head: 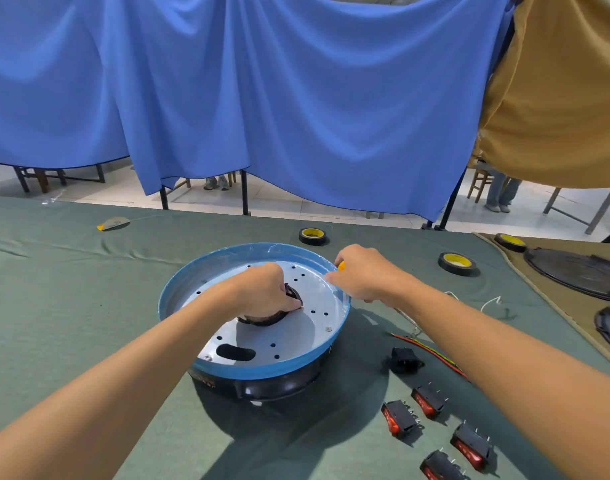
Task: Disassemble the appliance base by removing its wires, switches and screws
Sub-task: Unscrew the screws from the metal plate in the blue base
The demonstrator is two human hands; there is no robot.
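The appliance base [289, 337] sits mid-tabletop [89, 306]. Left hand [262, 289] grips its black centre fitting [262, 319]; right hand [362, 275] holds a yellow-handled tool [341, 265] at its far rim. Red print [205, 380] on its side is unreadable.

base rim [262, 369] blue | hub [260, 320] black | tool handle [341, 265] yellow | switches [399, 418] black-red

The round appliance base [262, 370], blue-rimmed and silver-topped, is sitting upright; four black red-rocker switches [399, 419] and red-and-yellow wires [431, 353] are lying just right of it.
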